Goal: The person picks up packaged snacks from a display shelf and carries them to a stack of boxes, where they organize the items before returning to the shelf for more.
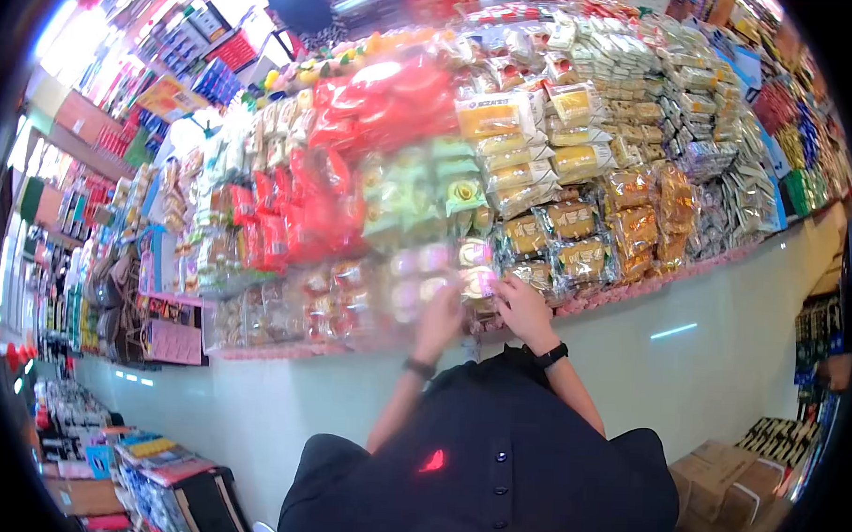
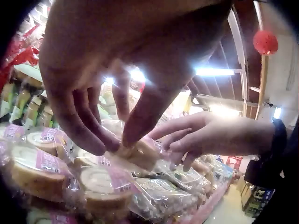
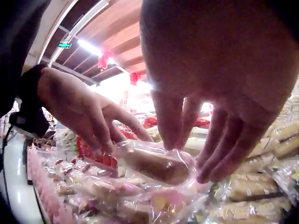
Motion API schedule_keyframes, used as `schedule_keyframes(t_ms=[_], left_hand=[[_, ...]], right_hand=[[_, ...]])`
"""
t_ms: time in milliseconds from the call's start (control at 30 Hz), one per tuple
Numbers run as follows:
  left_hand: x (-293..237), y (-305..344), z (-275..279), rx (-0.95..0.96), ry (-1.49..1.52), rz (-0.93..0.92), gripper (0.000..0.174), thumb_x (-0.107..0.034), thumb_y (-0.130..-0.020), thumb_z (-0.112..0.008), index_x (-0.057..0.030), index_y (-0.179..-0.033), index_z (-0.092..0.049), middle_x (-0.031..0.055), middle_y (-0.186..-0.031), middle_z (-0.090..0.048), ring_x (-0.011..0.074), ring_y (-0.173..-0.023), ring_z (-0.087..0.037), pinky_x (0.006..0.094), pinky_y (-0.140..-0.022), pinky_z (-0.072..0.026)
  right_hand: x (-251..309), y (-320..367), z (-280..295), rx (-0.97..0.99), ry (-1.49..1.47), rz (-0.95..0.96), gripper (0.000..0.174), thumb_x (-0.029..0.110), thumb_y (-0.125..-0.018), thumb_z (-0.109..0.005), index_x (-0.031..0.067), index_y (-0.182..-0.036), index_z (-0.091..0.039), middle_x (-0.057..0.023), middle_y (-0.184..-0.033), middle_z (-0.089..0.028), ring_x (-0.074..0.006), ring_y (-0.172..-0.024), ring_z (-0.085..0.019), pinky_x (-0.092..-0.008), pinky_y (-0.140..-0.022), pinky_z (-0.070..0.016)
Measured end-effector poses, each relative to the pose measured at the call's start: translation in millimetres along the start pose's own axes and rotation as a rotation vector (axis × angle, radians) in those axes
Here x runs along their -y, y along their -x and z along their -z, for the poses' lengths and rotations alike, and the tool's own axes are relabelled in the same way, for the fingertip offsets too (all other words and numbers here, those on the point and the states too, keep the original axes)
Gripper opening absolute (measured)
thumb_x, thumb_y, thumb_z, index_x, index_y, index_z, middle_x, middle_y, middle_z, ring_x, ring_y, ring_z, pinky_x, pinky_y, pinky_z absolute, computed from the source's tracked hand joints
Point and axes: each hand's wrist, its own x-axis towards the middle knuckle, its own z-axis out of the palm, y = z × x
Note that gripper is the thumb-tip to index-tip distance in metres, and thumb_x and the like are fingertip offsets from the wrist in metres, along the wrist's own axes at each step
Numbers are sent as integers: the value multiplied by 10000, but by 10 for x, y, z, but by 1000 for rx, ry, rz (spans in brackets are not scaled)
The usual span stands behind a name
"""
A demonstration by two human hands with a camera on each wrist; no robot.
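Note:
A clear-wrapped round cake (image 1: pixel 477 283) with a pink label lies between both hands at the front of the display. In the left wrist view, the left hand (image 2: pixel 117 60) pinches one end of a clear packet (image 2: pixel 140 159) with thumb and fingers. The right hand (image 2: pixel 210 135) has its fingers at the packet's other end. Seen from the right wrist, the right hand (image 3: pixel 219 84) grips the right end of the packet (image 3: pixel 156 165), its thumb and fingers curled down round the wrapper. The left hand (image 3: pixel 88 112) touches the opposite end. The left hand (image 1: pixel 440 321) is blurred in the head view.
Rows of similar pink-labelled cakes (image 2: pixel 39 170) surround the packet. Behind stand green packs (image 1: pixel 463 194), red packs (image 1: pixel 306 201) and yellow packs (image 1: pixel 497 118). Brown-wrapped packs (image 1: pixel 576 257) lie to the right. A pink trim (image 1: pixel 631 296) runs along the display's front edge. Cardboard boxes (image 1: pixel 719 478) stand at lower right.

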Motion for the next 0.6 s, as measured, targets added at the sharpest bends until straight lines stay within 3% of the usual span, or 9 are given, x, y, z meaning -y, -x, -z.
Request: schedule_keyframes(t_ms=[167,200,367,400,533,600], left_hand=[[58,-371,190,76,13,-76,523,6,-856,-529,-72,-1370,-579,208,-1269,-636,383,-1177,-607,467,-980,-485],[267,-460,-8,-98,-37,-212,526,11,-836,-539,-63,-1354,-593,197,-1221,-641,378,-1103,-625,465,-925,-500],[412,-714,168,4,25,-204,540,8,-829,-577,-59,-1365,-594,189,-1155,-631,343,-1050,-623,409,-908,-504],[433,-748,148,31,30,-194,543,8,-831,-586,-59,-1370,-592,190,-1154,-627,337,-1058,-620,397,-915,-503],[557,-923,63,133,172,-171,547,17,-860,-585,-48,-1403,-562,197,-1238,-604,321,-1147,-602,386,-993,-491],[519,-949,43,91,323,-203,412,-37,-866,-559,1,-1272,-616,217,-1127,-636,361,-1039,-612,432,-934,-488]], right_hand=[[20,-285,-447,-219,41,7,319,147,-885,-637,98,-1200,-652,-122,-1157,-622,-337,-1058,-630,-429,-864,-537],[23,-312,-469,-219,74,-35,331,143,-880,-635,95,-1207,-645,-125,-1170,-619,-342,-1073,-623,-432,-878,-534],[45,-481,-677,-301,106,-87,409,121,-853,-621,90,-1260,-606,-154,-1267,-596,-369,-1152,-585,-456,-941,-516],[56,-485,-682,-270,99,-104,478,113,-834,-618,99,-1311,-583,-173,-1355,-559,-383,-1175,-572,-467,-949,-514],[156,-537,-673,-227,108,-173,597,110,-812,-637,101,-1400,-531,-175,-1473,-470,-390,-1189,-562,-469,-976,-508],[131,-560,-711,-214,142,-187,618,103,-809,-640,103,-1415,-516,-174,-1491,-448,-392,-1198,-556,-468,-981,-507]])
